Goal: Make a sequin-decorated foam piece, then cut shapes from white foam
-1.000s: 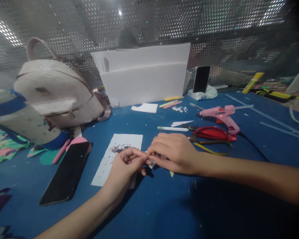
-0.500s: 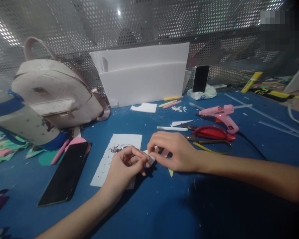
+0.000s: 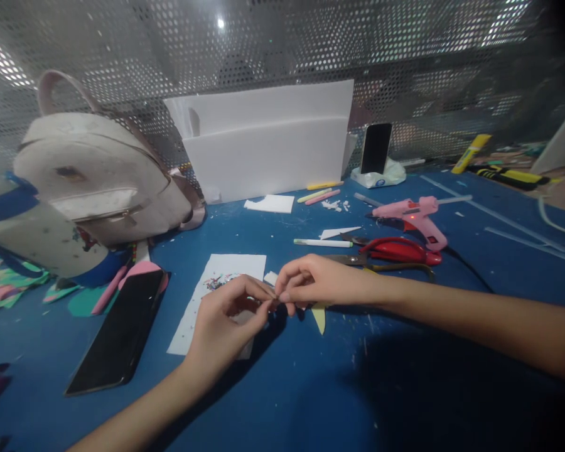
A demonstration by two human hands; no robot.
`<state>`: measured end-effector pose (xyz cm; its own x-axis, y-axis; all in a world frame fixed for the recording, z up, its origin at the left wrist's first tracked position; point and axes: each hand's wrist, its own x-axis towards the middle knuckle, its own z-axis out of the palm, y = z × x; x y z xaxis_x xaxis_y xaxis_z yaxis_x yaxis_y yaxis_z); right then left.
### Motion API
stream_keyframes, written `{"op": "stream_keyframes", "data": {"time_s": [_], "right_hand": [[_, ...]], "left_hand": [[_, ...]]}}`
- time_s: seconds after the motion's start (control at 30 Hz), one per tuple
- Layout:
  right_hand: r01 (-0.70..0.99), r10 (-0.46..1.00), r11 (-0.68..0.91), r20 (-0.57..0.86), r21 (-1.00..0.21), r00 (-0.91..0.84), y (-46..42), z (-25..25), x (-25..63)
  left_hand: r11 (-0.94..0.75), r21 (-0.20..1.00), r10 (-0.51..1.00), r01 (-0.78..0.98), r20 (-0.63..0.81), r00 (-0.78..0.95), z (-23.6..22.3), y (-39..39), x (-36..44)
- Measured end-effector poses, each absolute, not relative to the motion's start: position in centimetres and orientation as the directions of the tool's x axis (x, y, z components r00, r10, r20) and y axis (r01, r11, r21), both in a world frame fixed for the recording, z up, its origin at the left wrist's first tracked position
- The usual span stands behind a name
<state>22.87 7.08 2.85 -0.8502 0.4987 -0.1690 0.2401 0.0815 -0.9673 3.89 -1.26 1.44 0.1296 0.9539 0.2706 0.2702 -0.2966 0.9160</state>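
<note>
My left hand (image 3: 228, 314) and my right hand (image 3: 317, 280) meet fingertip to fingertip above the blue table (image 3: 311, 389). Both are closed in a pinch, and whatever small thing sits between them is hidden by the fingers. Under my left hand lies a white sheet of paper (image 3: 184, 336) with a heap of small shiny multicoloured bits (image 3: 213, 282) on it. A pale yellow pointed piece (image 3: 319, 320) lies just below my right hand. Behind the fingertips a small white piece (image 3: 270, 277) shows in part.
Behind my right hand are a white marker (image 3: 324, 243), scissors (image 3: 351, 258), red-handled pliers (image 3: 400, 251) and a pink glue gun (image 3: 419, 216) with its cord. At left lie a phone (image 3: 117, 339), a bottle (image 3: 51, 232) and a backpack (image 3: 98, 169). White boards (image 3: 263, 160) stand behind.
My right hand has moved a little left and its fingers now touch the left fingertips. The small whitish piece seen in my left fingers is now covered. The view has shifted slightly.
</note>
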Motion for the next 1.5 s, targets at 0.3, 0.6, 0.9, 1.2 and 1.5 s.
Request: {"op": "stream_keyframes", "data": {"time_s": [0.3, 0.6, 0.9, 1.2, 1.5], "right_hand": [[0.259, 0.516, 0.153, -0.146, -0.954, -0.844, 6.9, 3.2, 22.7], [0.284, 0.579, 0.296, -0.065, -0.912, -0.813, 6.6, 3.4, 22.8], [0.246, 0.567, 0.219, -0.082, -0.944, -0.82, 6.7, 3.0, 22.7], [0.25, 0.605, 0.201, -0.081, -0.947, -0.792, 6.8, 3.2, 22.7], [0.178, 0.653, 0.282, 0.053, -0.943, -0.755, 6.2, 3.5, 22.8]], "left_hand": [[-0.398, 0.851, 0.917, 0.343, 0.35, 0.193, 1.7, -1.2, 3.7], [-0.433, 0.811, 0.901, 0.394, 0.393, 0.181, 1.1, -1.4, 3.7], [-0.525, 0.774, 0.851, 0.354, 0.489, 0.193, 0.8, -1.3, 3.8], [-0.458, 0.842, 0.889, 0.285, 0.433, 0.148, 0.8, -1.4, 3.8], [-0.393, 0.877, 0.919, 0.275, 0.371, 0.132, 0.7, -1.5, 4.0]]}}
